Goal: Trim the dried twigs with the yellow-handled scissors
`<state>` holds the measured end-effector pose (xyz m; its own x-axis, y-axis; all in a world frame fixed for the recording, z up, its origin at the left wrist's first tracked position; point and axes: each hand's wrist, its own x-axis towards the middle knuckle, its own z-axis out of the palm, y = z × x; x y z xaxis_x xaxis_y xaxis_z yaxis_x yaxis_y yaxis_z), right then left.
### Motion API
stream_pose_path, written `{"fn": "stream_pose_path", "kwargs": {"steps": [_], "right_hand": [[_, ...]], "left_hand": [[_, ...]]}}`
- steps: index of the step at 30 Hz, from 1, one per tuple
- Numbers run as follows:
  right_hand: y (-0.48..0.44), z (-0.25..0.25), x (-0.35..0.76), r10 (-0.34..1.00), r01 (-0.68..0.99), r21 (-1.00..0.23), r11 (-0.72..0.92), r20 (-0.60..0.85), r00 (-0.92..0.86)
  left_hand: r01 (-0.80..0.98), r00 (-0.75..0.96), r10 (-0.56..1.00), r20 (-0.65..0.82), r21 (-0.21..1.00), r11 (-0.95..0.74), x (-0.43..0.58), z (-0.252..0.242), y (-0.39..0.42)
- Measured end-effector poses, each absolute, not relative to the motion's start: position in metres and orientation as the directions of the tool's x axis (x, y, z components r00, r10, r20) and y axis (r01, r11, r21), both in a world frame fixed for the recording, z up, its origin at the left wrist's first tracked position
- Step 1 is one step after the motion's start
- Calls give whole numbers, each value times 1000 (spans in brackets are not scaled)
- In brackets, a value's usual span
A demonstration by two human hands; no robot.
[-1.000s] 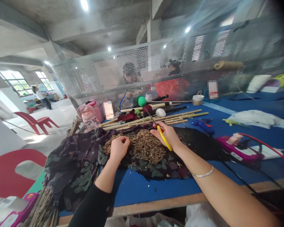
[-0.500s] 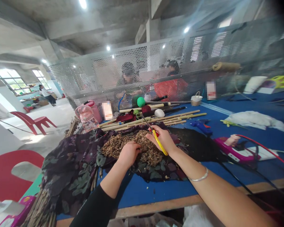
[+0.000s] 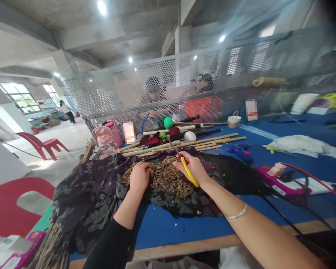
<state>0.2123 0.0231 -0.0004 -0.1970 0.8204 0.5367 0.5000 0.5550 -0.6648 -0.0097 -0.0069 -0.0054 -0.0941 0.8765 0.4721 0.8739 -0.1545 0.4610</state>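
Note:
My left hand [image 3: 139, 177] is on the left part of a heap of brown dried plant pieces [image 3: 172, 177], its fingers curled into them. How much it grips is hidden under the palm. In my right hand [image 3: 194, 168] is a pair of snips [image 3: 190, 172] with yellow and red handles. Their thin dark blades point up and to the left, above the heap's far edge. The heap lies on a dark camouflage-patterned cloth [image 3: 84, 194], and a strip of cloth shows beside my left fingers.
Bamboo sticks [image 3: 212, 143], yarn balls and a white egg-shaped ball [image 3: 190, 136] lie beyond the heap. A blue glue gun [image 3: 240, 152] and a magenta power strip [image 3: 280, 183] are to the right. A perforated metal screen [image 3: 123, 93] stands behind, with two people beyond it.
My left hand has moved left across the heap, and a gap of bare cloth has opened beside it. My right hand holds the snips in nearly the same place.

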Motion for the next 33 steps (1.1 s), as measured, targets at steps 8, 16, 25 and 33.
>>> {"fn": "stream_pose_path", "kwargs": {"steps": [8,16,25,33], "right_hand": [[28,-2,214,827,459,-700,547,537,-166],[28,-2,215,842,447,-723,526,519,-151],[28,1,215,863,496,-729,472,495,-95],[13,2,202,849,709,-502,495,453,-273]], "left_hand": [[870,233,914,332,350,-349,34,-11,-4],[882,153,960,235,405,-240,29,-2,9],[-10,-91,988,-125,992,124,9,1,8],[-318,-239,952,-193,941,110,19,7,-6]]}}
